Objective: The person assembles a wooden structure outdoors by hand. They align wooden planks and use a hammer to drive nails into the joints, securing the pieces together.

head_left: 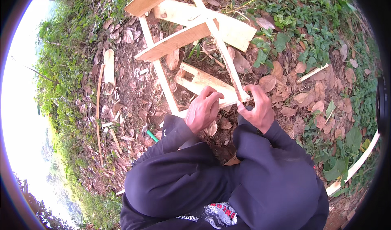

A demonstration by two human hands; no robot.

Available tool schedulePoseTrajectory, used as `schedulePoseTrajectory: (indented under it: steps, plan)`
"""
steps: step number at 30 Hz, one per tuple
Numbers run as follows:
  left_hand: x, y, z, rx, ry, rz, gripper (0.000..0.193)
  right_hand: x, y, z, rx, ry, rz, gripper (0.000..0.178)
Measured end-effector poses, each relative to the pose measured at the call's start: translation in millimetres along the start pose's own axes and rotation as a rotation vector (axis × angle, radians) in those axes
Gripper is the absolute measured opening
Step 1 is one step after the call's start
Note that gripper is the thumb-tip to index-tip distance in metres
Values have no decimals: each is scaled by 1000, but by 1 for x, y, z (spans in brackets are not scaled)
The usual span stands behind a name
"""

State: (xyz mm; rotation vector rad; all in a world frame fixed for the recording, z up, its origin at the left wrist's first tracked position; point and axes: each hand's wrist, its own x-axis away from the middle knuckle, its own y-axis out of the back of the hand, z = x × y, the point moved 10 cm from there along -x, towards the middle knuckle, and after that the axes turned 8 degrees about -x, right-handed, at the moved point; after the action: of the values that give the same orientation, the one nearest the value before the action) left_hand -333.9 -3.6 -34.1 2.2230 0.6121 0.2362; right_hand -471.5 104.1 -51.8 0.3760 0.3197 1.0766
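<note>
A wooden frame of two long rails and several cross boards extends away from me over the ground. My right hand (260, 109) has its thumb and forefinger around the near end of the right rail (228, 63). Just to its left is my left hand (203, 109), fingers bent together over the near cross strip (225, 104); whatever lies inside those fingers is hidden. Between the rails rests a loose board with a rectangular cutout (209, 80). The left rail (161, 75) comes down to the strip near my left wrist.
A hammer with a green handle (152, 136) lies beside my left sleeve. A wide plank (232, 31) lies under the frame's far part. Thin sticks (98, 111) and a wood offcut (108, 67) lie to the left among dry leaves. Green plants grow at right, near a long pale strip (358, 163).
</note>
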Motion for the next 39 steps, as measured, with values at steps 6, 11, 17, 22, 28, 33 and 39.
schedulePoseTrajectory:
  steps: [6, 11, 17, 22, 28, 33, 39]
  plan:
    - [0, 2, 2, 24, 18, -31, 19, 9, -13, -25, 145, -199, 105, 58]
    - [-4, -2, 0, 2, 20, -19, 18, 7, -10, -30, 182, -186, 94, 58]
    - [-4, -1, 1, 18, 24, -31, 16, 8, -12, -29, 167, -138, 69, 59]
    - [-5, -2, 2, -2, 6, -25, 17, 9, -17, -34, 153, -118, 73, 62]
    - [-4, -1, 3, 21, 16, -28, 17, 4, 4, 9, 83, 229, -157, 50]
    - [-4, 1, 6, -9, 26, -47, 19, 6, -8, 12, -97, 308, -43, 48]
    - [1, 8, 12, 3, 70, -111, 22, -1, 1, 12, -107, 334, 45, 40]
